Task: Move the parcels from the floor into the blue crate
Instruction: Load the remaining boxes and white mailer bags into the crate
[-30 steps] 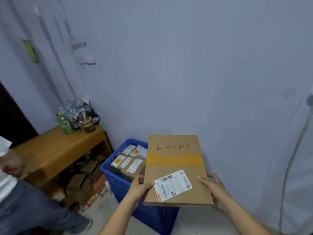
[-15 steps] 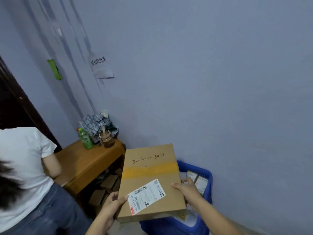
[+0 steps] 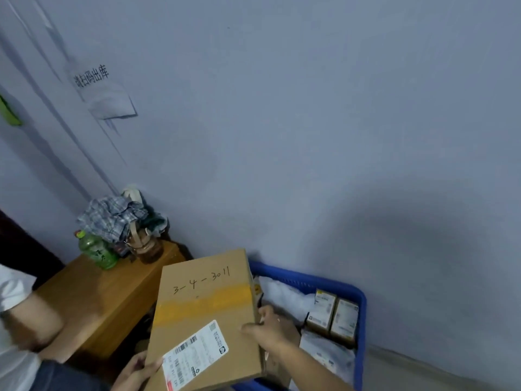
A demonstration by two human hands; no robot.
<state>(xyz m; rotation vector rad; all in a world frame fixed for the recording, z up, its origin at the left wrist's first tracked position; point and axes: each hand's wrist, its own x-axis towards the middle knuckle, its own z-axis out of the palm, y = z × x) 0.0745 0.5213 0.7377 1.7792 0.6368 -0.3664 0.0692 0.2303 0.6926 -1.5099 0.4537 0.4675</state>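
Closest to me, my left hand (image 3: 138, 372) grips the near left corner of a flat cardboard parcel (image 3: 204, 320), thumb laid on top beside its white shipping label (image 3: 197, 352). My right hand (image 3: 267, 330) holds the parcel's right edge, thumb on top and fingers curled under. I judge two hands are used because the parcel is wide and would tip from one. It is held tilted in the air, its right side over the left edge of the blue crate (image 3: 358, 303), its left side out beyond the crate over a wooden table (image 3: 93, 303); it is not yet inside. The handwriting "3-4-3011" and a yellow tape band face up.

Past the parcel, the crate already holds two small upright boxes (image 3: 332, 314) side by side, and white plastic bags (image 3: 287, 297). At the far left edge is another person's arm (image 3: 31, 320) in a white sleeve.

On the table stand a green bottle (image 3: 97, 251), a jar (image 3: 146, 248) and a bundle of checked cloth (image 3: 118, 218). Behind everything rises a plain bluish wall (image 3: 310, 136) with a paper notice (image 3: 104, 91) stuck on it.
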